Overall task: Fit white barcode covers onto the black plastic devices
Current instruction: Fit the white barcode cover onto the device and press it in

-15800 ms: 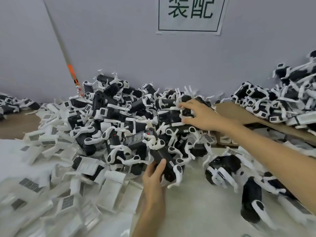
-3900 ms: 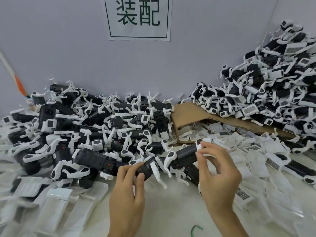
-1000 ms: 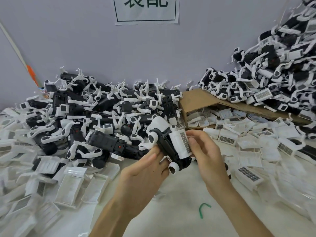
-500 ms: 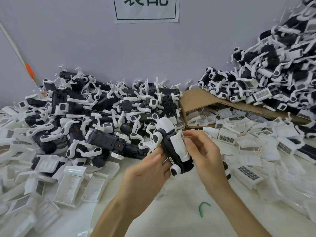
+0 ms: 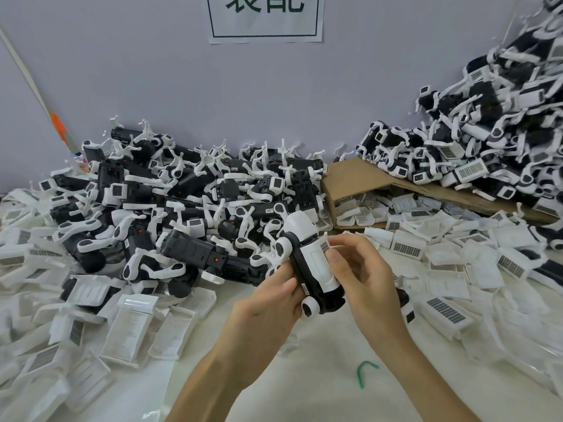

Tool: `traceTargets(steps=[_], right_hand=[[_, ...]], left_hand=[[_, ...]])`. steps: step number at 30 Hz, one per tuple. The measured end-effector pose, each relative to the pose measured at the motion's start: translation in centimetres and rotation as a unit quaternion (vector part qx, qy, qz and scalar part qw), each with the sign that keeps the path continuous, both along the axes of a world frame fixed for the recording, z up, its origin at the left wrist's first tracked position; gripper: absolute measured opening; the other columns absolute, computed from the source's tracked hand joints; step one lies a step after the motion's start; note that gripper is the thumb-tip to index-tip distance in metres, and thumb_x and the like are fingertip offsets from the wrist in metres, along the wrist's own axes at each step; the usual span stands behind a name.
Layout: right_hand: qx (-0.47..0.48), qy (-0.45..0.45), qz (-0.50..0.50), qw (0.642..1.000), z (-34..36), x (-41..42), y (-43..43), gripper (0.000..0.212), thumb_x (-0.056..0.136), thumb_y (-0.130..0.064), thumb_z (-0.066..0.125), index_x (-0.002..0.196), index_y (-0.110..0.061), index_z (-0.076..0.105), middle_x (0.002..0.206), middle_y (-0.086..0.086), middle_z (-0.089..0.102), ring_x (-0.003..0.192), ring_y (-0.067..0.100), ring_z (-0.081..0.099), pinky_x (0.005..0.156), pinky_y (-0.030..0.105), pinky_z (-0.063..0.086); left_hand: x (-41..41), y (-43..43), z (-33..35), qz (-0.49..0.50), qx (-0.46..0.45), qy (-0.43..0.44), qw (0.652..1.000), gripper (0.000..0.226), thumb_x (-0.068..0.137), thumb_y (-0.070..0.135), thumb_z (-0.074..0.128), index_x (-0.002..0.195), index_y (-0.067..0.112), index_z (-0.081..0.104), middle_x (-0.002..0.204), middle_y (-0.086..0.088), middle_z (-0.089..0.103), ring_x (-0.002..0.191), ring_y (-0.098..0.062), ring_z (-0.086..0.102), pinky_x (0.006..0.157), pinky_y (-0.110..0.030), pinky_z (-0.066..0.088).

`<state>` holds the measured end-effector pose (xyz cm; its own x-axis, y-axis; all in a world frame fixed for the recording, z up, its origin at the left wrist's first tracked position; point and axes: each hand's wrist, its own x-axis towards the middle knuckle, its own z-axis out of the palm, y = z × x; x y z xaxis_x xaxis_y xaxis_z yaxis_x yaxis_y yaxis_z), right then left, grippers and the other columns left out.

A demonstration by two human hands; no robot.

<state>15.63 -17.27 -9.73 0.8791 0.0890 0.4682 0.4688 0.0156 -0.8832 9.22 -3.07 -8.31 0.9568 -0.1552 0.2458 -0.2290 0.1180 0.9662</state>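
Above the table (image 5: 304,376), both hands (image 5: 365,278) grip a black device (image 5: 327,303).

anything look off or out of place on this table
One stray: a small green hooked scrap lies alone on the table near the right hand, the only green thing among black and white parts. The cardboard box lies on its side, white covers spilling from it.

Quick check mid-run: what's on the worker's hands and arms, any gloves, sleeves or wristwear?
Nothing worn shows. The left hand and right hand are bare: no gloves, rings or tape. Both forearms are bare down to the frame's edge, with no sleeve, watch or wrist strap in view.
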Motion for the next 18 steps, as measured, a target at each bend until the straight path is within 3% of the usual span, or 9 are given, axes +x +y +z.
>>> traceTargets(steps=[3,8,12,15,18], right_hand=[[-0.010,-0.021,-0.017,1.000,0.1,-0.3,0.1,0.034,0.084,-0.054,0.060,0.104,-0.029,0.067,0.094,-0.011,0.071,0.093,0.011,0.068,0.080,0.020,0.052],[-0.023,-0.030,-0.021,0.999,0.3,-0.5,0.1,0.031,0.083,-0.055,0.062,0.102,-0.032,0.067,0.094,-0.013,0.071,0.092,0.008,0.067,0.075,0.016,0.050],[-0.031,-0.041,-0.021,0.998,0.1,-0.7,0.2,0.029,0.081,-0.051,0.066,0.103,-0.031,0.067,0.094,-0.012,0.070,0.090,0.010,0.067,0.073,0.018,0.050],[-0.038,-0.043,-0.017,0.998,0.0,-0.9,0.3,0.027,0.080,-0.052,0.067,0.102,-0.035,0.066,0.095,-0.013,0.070,0.093,0.012,0.066,0.075,0.017,0.049],[-0.049,-0.058,-0.017,0.997,0.0,-1.3,0.6,0.027,0.079,-0.052,0.069,0.101,-0.037,0.065,0.097,-0.017,0.069,0.097,0.010,0.065,0.078,0.013,0.046]], left_hand=[[0.2,0.0,-0.1,0.000,0.021,0.001,1.000,0.068,0.084,0.025,0.033,0.151,0.009,0.030,0.155,-0.013,0.042,0.144,-0.028,0.041,0.119,-0.053,0.029],[0.9,0.6,-0.9,-0.062,-0.028,0.022,0.997,0.054,0.090,0.020,0.050,0.144,0.023,0.048,0.146,-0.005,0.056,0.138,-0.027,0.048,0.113,-0.045,0.041],[1.0,0.6,-1.9,-0.030,0.010,0.009,0.999,0.060,0.096,0.017,0.051,0.153,0.017,0.034,0.152,-0.003,0.049,0.144,-0.024,0.041,0.119,-0.056,0.027],[0.8,0.6,-2.1,-0.034,0.037,0.007,0.999,0.064,0.095,0.030,0.057,0.154,0.028,0.031,0.153,0.006,0.047,0.144,-0.016,0.040,0.119,-0.053,0.025],[0.8,0.6,-2.2,-0.053,0.034,0.002,0.998,0.067,0.094,0.031,0.057,0.154,0.027,0.028,0.152,0.008,0.048,0.144,-0.013,0.040,0.117,-0.043,0.029]])
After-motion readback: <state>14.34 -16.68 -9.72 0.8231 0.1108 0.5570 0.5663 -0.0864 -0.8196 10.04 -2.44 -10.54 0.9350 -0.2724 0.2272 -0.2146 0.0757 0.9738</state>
